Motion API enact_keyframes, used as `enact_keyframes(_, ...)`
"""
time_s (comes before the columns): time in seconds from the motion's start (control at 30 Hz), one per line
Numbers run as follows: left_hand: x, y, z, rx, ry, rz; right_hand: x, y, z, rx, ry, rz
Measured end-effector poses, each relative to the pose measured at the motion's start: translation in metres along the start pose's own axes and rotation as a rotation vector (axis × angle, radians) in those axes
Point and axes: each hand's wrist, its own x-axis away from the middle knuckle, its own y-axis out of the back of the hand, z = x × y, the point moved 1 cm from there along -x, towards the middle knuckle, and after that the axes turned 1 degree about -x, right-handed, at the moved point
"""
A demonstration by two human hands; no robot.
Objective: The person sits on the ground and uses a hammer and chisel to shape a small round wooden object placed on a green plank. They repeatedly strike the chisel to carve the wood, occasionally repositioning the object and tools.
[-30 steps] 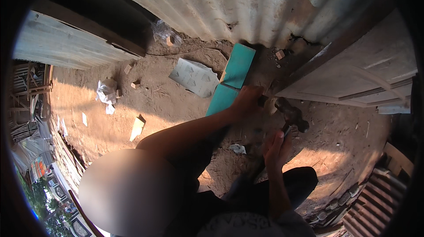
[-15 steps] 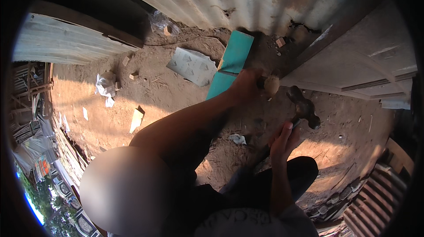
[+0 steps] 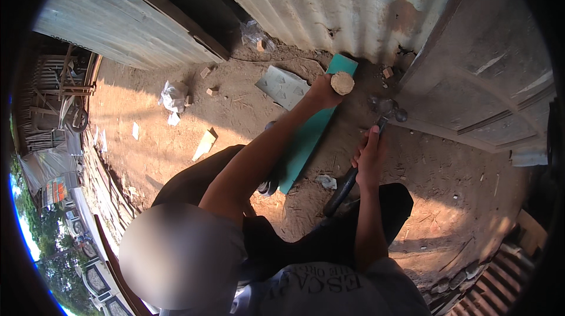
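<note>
My left hand is closed around a stubby handle with a round, pale wooden end. Whatever lies below that end is hidden by the hand. It sits over a long green board on the dirt ground. My right hand wraps a hammer by its dark handle, close under the metal head. That head is a little right of the wooden end, apart from it. A grey patterned sheet lies on the ground left of my left hand.
A corrugated metal wall rises ahead, with a panelled door at the right. A plastic bag, small wood blocks, a pale wood scrap and a crumpled wrapper lie about on the dirt.
The hammer head has dropped lower and looks smaller. My view has shifted, so more of the green board's near part shows. Both hands keep their hold.
</note>
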Motion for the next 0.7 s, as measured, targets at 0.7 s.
enact_keyframes(0.7, 0.140, 0.027, 0.133, 0.187, 0.768, -0.073, -0.052, -0.032, -0.067, 0.448, -0.176, -0.074)
